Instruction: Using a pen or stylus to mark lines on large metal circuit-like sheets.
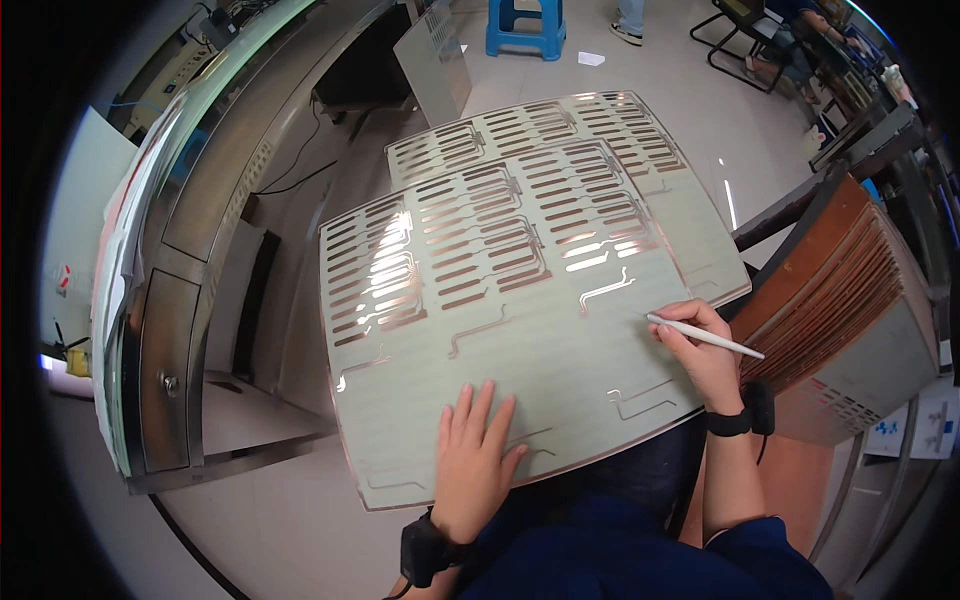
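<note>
A large pale green circuit panel (540, 355) with shiny copper tracks lies tilted over my lap. My left hand (470, 465) rests flat on its near edge, fingers spread, holding nothing. Near the panel's right edge, my right hand (708, 352) pinches a slim white pen-like tool (728, 345). The tool's tip points left and is close to the panel surface; I cannot tell whether it touches. A second panel (690, 205) of the same kind lies partly under the first, sticking out at the far right. Both my wrists wear black bands.
To the right stands a thick stack of copper-edged panels (835, 285) on a rack. A metal cabinet desk (170, 360) runs along the left. Beyond the panels are a blue stool (525, 42), a standing person's leg (630, 15) and a seated person at the far right.
</note>
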A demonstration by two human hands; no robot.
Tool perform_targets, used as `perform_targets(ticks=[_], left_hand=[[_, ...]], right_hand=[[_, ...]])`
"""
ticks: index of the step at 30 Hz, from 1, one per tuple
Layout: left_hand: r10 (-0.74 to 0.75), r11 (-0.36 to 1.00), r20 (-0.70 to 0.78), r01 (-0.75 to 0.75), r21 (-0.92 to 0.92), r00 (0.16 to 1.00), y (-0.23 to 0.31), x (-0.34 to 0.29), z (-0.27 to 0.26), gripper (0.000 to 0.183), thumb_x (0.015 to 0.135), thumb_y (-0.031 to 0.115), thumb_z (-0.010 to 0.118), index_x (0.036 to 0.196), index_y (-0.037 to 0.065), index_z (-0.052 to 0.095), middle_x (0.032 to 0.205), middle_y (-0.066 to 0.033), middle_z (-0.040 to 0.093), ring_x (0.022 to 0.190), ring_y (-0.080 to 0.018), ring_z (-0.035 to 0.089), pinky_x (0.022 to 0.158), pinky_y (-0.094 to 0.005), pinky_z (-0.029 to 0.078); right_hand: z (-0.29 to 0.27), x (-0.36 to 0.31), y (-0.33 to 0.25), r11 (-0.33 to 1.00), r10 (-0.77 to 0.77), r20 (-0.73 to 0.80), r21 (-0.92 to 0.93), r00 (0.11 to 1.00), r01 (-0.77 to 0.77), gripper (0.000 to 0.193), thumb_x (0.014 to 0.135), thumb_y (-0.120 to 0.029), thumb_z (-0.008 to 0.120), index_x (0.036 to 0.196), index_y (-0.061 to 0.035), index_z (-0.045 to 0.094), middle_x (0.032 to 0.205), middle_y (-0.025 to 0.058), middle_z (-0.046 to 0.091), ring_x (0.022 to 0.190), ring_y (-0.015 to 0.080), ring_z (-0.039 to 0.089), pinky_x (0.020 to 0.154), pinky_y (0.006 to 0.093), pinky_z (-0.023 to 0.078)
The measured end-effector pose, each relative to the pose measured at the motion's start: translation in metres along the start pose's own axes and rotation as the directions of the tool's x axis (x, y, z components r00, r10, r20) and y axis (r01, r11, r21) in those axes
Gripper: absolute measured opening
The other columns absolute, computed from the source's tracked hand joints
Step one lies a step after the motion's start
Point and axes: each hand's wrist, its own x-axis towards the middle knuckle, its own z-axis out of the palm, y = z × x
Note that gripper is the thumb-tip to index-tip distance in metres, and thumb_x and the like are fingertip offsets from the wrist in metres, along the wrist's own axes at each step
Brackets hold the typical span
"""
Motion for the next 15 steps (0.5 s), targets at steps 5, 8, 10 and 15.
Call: perform_targets(ticks=[5,8,10,15], left_hand=[[0.211,0.975,0.025,-0.209,-0.074,0.977,0.028,0.026,0.03,0.053,0.083,0.015,0.068,0.133,0.009,0.052,0.144,-0.0134,0.042,0.134,-0.0368,0.036,0.11,-0.051,0.03],[0.202,0.978,-0.053,-0.204,-0.034,0.978,0.035,0.034,0.039,0.051,0.082,0.014,0.069,0.131,0.008,0.054,0.141,-0.0127,0.045,0.131,-0.0347,0.04,0.107,-0.0493,0.034],[0.194,0.979,-0.074,-0.198,-0.05,0.978,0.033,0.035,0.04,0.051,0.082,0.014,0.069,0.13,0.008,0.054,0.139,-0.0126,0.045,0.129,-0.0341,0.042,0.106,-0.0483,0.035],[0.146,0.982,-0.127,-0.159,-0.102,0.981,0.033,0.037,0.042,0.05,0.081,0.012,0.069,0.129,0.008,0.055,0.138,-0.0128,0.046,0.127,-0.0326,0.043,0.103,-0.0456,0.036]], right_hand=[[0.018,0.003,-0.001,0.971,-0.077,0.316,-0.191,0.946,0.143,0.011,0.08,-0.007,0.072,0.087,-0.0012,0.065,0.081,0.0047,0.067,0.074,0.0096,0.061,0.066,0.0238,0.049],[0.039,0.015,0.005,0.95,-0.133,0.413,-0.205,0.901,0.234,0.011,0.079,-0.007,0.072,0.085,-0.0015,0.064,0.078,0.0052,0.065,0.07,0.0114,0.06,0.063,0.0249,0.048],[0.044,0.022,0.007,0.951,-0.119,0.432,-0.208,0.894,0.227,0.012,0.078,-0.007,0.071,0.084,-0.0015,0.063,0.076,0.0056,0.063,0.068,0.0128,0.06,0.062,0.0255,0.047],[0.047,0.029,0.01,0.947,-0.089,0.492,-0.229,0.866,0.227,0.008,0.079,-0.003,0.07,0.083,-0.0016,0.063,0.082,0.0046,0.068,0.073,0.0112,0.062,0.065,0.0249,0.049]])
